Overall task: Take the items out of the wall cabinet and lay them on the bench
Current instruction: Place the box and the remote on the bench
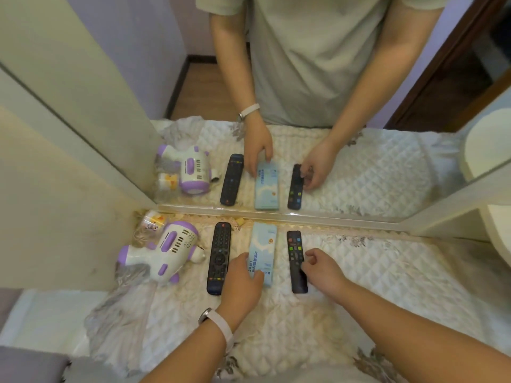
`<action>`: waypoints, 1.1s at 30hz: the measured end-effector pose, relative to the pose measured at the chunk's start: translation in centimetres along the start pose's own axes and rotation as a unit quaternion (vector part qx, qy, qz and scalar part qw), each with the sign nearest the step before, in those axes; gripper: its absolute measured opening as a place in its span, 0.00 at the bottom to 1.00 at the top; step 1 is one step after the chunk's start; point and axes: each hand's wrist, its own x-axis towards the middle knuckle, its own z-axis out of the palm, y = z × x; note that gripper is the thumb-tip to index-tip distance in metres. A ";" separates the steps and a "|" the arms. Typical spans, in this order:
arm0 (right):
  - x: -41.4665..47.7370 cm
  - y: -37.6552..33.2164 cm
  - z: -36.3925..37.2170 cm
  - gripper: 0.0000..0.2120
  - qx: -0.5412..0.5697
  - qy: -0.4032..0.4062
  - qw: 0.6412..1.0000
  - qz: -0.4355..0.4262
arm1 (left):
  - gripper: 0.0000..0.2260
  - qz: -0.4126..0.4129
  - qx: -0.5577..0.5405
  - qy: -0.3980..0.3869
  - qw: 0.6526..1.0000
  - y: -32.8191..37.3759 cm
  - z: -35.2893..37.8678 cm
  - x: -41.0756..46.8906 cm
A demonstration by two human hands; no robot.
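A light blue box (263,242) lies on the quilted bench cover (387,275), and my left hand (243,281) grips its near end. To its right lies a slim black remote (294,245) with coloured buttons; my right hand (324,269) pinches its near half. Left of the box, a larger black remote (219,251) lies untouched. Further left, a white and purple toy (166,251) rests on its side, with a small cartoon-printed cup (150,219) behind it.
A mirror (373,172) stands along the back of the bench and repeats the items, the hands and the person's torso. A cream cabinet panel (55,203) walls the left side. A white rounded object (497,239) sits at the far right.
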 end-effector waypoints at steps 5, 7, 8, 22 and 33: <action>-2.2 1.5 -2.0 0.17 -0.066 0.011 0.997 -0.050 | 0.23 0.021 0.027 0.033 0.999 1.3 0.2 -3.3; -3.4 1.5 -2.7 0.18 -0.105 0.014 0.991 -0.087 | 0.23 0.034 0.027 0.063 0.997 2.0 0.2 -4.7; -4.0 1.5 -3.0 0.19 -0.130 0.018 0.985 -0.116 | 0.22 0.046 0.034 0.079 0.995 2.3 0.2 -5.4; -10.0 -1.1 -7.6 0.23 -0.362 0.056 0.796 -0.482 | 0.19 0.209 0.324 0.250 0.888 5.3 -1.9 -15.1; -17.8 -4.7 -0.5 0.21 -0.366 -0.032 0.638 -0.677 | 0.20 0.071 0.352 0.340 0.869 -0.2 -3.8 -29.0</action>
